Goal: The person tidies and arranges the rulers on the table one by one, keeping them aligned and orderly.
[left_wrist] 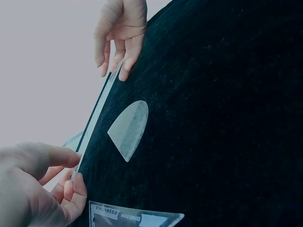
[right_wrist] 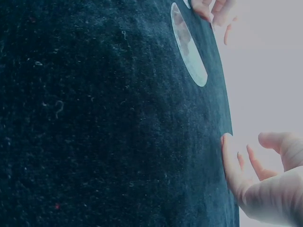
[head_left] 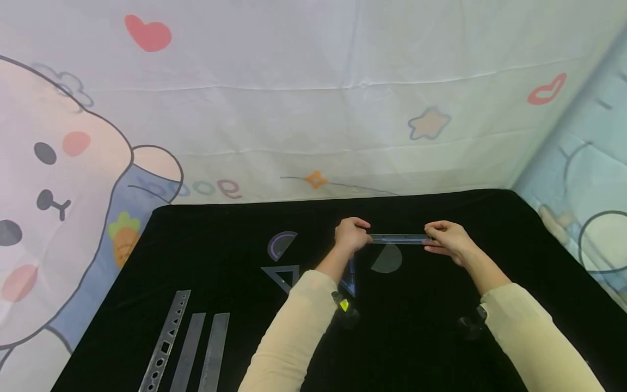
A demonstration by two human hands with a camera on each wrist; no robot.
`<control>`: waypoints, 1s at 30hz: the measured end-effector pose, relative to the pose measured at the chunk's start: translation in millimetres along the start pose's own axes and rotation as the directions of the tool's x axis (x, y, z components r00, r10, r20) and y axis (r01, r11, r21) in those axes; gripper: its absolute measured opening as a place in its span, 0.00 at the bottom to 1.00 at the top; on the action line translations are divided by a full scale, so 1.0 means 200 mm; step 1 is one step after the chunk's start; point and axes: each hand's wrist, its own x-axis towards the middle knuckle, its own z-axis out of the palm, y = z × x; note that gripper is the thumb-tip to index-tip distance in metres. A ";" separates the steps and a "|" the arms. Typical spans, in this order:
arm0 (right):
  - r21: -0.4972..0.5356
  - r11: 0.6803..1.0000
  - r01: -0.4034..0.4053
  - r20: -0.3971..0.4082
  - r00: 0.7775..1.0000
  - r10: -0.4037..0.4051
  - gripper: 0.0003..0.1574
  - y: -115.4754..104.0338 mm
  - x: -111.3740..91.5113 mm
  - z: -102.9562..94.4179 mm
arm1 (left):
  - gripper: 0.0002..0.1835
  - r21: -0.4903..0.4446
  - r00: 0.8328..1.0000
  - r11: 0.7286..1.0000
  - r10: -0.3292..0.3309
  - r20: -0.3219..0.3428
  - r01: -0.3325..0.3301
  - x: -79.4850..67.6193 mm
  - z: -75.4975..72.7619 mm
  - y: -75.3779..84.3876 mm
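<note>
I find the clear ruler (head_left: 401,239) held crosswise toward the far side of the black-covered counter (head_left: 416,348), just beyond the clear protractor (head_left: 389,259); whether it touches the cloth I cannot tell. My left grip (head_left: 351,234) pinches its left end between thumb and fingers. My right grip (head_left: 449,239) has its fingers at the other end; I cannot confirm a pinch. The blue triangle (head_left: 352,277) is partly hidden by the left arm. In my judgement, the step in hand is two-handed positioning of the ruler; the next move calls for keeping both ends level and clear of the protractor.
</note>
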 end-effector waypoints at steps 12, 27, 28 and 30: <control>-0.050 0.999 0.017 0.041 0.999 -0.015 0.32 -0.02 0.00 0.02 | 0.14 0.007 1.000 1.000 -0.002 -0.008 0.002 -0.02 -0.01 0.00; -0.104 0.994 0.025 0.118 0.993 -0.012 0.31 -0.03 -0.01 0.04 | 0.15 0.036 0.999 0.999 0.027 0.025 -0.028 -0.06 -0.05 0.01; -0.107 0.994 0.028 0.120 0.993 -0.015 0.31 -0.03 -0.01 0.05 | 0.15 0.038 0.999 0.999 0.032 0.031 -0.034 -0.06 -0.05 0.01; -0.113 0.993 0.033 0.124 0.992 -0.018 0.30 -0.04 -0.01 0.05 | 0.15 0.048 0.998 0.998 0.046 0.044 -0.048 -0.06 -0.07 0.01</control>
